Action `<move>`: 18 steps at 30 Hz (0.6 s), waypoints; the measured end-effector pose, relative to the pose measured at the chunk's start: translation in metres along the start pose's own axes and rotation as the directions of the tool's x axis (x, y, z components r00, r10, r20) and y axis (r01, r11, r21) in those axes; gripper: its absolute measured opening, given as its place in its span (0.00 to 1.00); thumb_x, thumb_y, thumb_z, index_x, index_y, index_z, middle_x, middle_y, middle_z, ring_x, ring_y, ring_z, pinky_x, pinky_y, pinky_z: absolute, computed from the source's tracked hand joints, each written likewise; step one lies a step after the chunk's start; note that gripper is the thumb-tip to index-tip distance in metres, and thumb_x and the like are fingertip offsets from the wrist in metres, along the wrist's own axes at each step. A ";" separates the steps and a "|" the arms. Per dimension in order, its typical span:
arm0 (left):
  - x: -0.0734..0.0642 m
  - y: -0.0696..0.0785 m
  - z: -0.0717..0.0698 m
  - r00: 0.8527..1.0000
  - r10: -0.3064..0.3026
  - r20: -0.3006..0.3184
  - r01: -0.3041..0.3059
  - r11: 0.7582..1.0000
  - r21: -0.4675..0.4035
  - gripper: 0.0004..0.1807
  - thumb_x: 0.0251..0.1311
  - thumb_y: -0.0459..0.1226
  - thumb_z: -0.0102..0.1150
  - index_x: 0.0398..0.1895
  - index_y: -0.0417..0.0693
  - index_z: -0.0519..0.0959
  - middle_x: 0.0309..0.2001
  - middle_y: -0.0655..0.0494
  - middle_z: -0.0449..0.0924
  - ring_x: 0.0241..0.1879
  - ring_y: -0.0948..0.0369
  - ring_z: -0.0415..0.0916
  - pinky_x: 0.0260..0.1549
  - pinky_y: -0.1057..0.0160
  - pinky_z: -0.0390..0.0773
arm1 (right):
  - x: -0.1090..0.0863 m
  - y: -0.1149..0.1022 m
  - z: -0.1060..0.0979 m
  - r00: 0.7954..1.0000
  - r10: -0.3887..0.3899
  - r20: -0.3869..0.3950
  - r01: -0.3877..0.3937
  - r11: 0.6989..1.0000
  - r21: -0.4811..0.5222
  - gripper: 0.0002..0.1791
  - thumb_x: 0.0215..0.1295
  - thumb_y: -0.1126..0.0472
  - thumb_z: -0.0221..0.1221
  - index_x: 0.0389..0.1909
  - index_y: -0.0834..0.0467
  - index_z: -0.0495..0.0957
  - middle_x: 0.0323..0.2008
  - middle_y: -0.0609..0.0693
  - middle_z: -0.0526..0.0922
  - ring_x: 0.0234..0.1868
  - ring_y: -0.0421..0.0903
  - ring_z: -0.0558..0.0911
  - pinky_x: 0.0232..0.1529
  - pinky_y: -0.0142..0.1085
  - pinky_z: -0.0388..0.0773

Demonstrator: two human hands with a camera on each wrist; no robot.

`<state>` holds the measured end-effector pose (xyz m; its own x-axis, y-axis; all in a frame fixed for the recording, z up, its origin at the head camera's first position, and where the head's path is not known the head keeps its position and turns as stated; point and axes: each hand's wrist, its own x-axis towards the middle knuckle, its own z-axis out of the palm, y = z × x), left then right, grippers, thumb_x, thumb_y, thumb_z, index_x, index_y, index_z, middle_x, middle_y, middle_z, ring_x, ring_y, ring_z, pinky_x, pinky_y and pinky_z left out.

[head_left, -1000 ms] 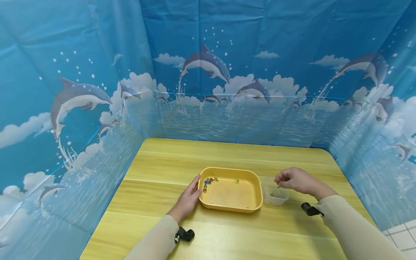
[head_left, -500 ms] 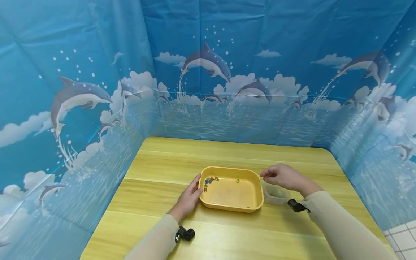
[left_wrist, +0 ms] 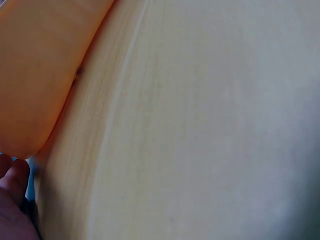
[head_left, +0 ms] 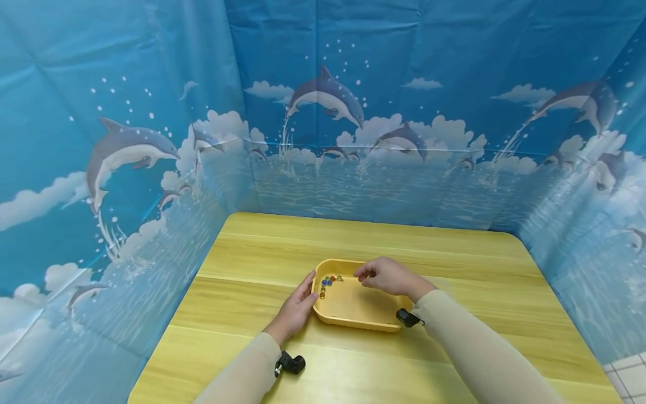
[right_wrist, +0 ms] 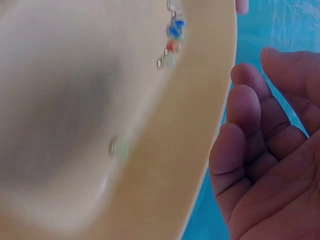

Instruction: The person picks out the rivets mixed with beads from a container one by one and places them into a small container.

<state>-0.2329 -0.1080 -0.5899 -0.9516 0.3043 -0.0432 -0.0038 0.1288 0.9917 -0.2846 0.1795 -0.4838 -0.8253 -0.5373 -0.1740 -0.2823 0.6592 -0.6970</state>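
Observation:
A yellow plastic tray (head_left: 353,322) stands on the table, several small glass marbles (head_left: 327,282) gathered along its left end. Its left rim is gripped by my left hand (head_left: 295,308), thumb over the edge and fingers outside. My right hand (head_left: 388,276) hovers over the tray's back right part with fingers curled. Whether a small thing is between its thumb and index finger is hidden. In the right wrist view, a pale green marble (right_wrist: 120,148) lies apart from the others, near the tray's long wall.
The wood-grain table (head_left: 272,241) reaches around the tray. A blue dolphin-print curtain (head_left: 343,185) hangs behind and at both sides. The right forearm (head_left: 469,336) mostly covers a clear plastic box, of which a faint edge shows.
My right hand has moved left, from above the clear box with a tiny gold-coloured thing in its fingertips, to above the tray. My left hand has kept its grip on the rim.

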 end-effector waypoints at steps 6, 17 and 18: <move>-0.001 0.000 -0.001 1.000 -0.010 0.000 0.010 1.000 0.022 0.33 0.85 0.41 0.44 0.87 0.63 0.50 0.86 0.47 0.45 0.85 0.47 0.45 0.81 0.46 0.53 | 0.026 -0.011 0.020 0.999 -0.032 0.027 0.032 0.999 -0.012 0.13 0.75 0.64 0.63 0.56 0.60 0.87 0.51 0.57 0.90 0.49 0.44 0.87 0.52 0.43 0.87; 0.000 0.003 -0.001 1.000 -0.016 0.021 0.016 1.000 0.003 0.33 0.85 0.39 0.42 0.87 0.61 0.48 0.86 0.46 0.46 0.85 0.48 0.46 0.81 0.46 0.54 | 0.059 -0.021 0.043 0.998 0.023 0.052 -0.020 0.998 -0.065 0.12 0.72 0.66 0.64 0.53 0.58 0.89 0.47 0.48 0.91 0.48 0.41 0.86 0.54 0.41 0.86; 0.000 0.003 -0.001 1.000 -0.017 0.019 0.017 1.000 0.002 0.33 0.85 0.39 0.42 0.87 0.61 0.48 0.86 0.47 0.46 0.85 0.49 0.47 0.81 0.47 0.55 | 0.061 -0.021 0.044 0.998 0.022 0.055 -0.018 0.997 -0.073 0.12 0.72 0.66 0.64 0.52 0.57 0.90 0.47 0.48 0.91 0.47 0.41 0.86 0.53 0.41 0.86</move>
<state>-0.2335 -0.1088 -0.5870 -0.9452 0.3203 -0.0628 -0.0197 0.1363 0.9905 -0.3077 0.1096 -0.5106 -0.8031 -0.5506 -0.2278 -0.3022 0.7058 -0.6408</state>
